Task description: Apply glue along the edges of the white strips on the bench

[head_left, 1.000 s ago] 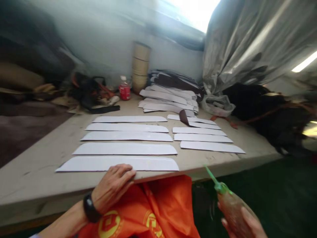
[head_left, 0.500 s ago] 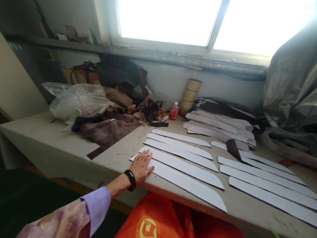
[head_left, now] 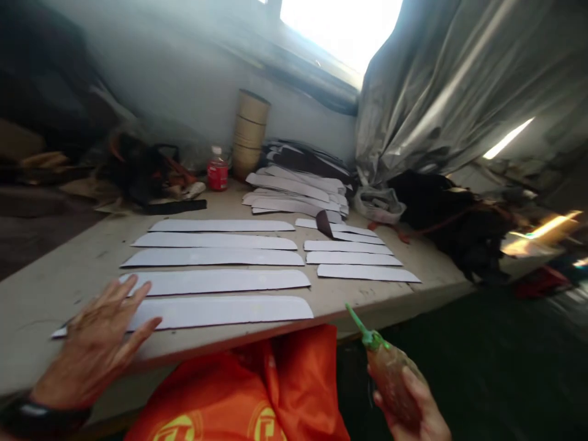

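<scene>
Right hand [head_left: 416,401] closed around bottle [head_left: 391,381], brown, rounded, with thin green nozzle [head_left: 358,321] pointing up-left; bottle held before table [head_left: 436,288] edge. Left hand [head_left: 94,343] open, fingers spread, over left part of two nearest strips [head_left: 229,312]. Table pale, marked. Behind: strip pile [head_left: 294,187], bright window [head_left: 340,30], wrinkled grey sheet [head_left: 413,79]. Strips white, long, round-cornered, lying flat in two columns.

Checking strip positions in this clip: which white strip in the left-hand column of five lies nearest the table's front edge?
The frontmost strip, its left part crossed by the left hand; the other four each lie farther back.
</scene>
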Tool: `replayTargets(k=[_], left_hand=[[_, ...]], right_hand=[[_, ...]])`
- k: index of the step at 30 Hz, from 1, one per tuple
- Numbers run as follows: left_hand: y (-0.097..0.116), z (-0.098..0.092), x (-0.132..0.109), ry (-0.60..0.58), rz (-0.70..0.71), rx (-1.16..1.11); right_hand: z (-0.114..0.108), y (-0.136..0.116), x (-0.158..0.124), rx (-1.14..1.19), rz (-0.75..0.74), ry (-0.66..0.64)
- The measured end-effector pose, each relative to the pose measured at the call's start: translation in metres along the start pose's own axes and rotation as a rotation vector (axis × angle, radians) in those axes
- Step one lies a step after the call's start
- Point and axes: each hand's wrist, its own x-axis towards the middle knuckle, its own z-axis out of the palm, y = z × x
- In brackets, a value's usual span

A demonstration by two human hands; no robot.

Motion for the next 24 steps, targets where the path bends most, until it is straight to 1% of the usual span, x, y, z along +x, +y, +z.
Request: replayTargets(k=[1,3,4,6,8,11,13,14,16,17,19,21,24], left_hand=[[0.01,0.002,0.0,0.015,0.038,-0.025],[0.04,0.01,0.0,0.01,0.14,-0.094],[0.06,0.016,0.002,-0.009,0.183,-0.117],[0.104,0.034,0.012,-0.055,0.317,-0.161],[0.15,0.054,0.031,-0.117,0.36,-0.198],[0.216,0.082,0.069,-0.216,0.397,-0.205],[0.252,0.096,0.097,-0.296,0.415,-0.196],[0.267,0.103,0.109,-0.329,0.411,-0.187],[0.287,0.115,0.13,-0.391,0.383,-0.16],[0.293,0.12,0.138,-0.42,0.367,-0.142],[0.299,0.129,0.147,-0.477,0.343,-0.11],[0.298,0.133,0.147,-0.522,0.343,-0.087],[0.291,0.13,0.135,-0.554,0.368,-0.072]], right_hand=[[-0.002,0.001,0.003,0.043,0.011,0.016],[-0.007,0.003,0.008,0.084,0.026,0.038],[-0.01,0.003,0.01,0.091,0.03,0.05],[-0.015,0.005,0.014,0.101,0.033,0.069],[-0.022,0.006,0.018,0.111,0.024,0.083],[-0.032,0.007,0.024,0.139,-0.004,0.111],[-0.036,0.006,0.026,0.158,-0.018,0.142],[-0.038,0.005,0.027,0.166,-0.023,0.157],[-0.041,0.004,0.029,0.179,-0.019,0.185],[-0.042,0.003,0.03,0.187,-0.015,0.195],[-0.044,0.001,0.032,0.2,-0.001,0.207],[-0.045,0.0,0.034,0.206,0.01,0.211],[-0.045,-0.002,0.039,0.189,0.025,0.21]])
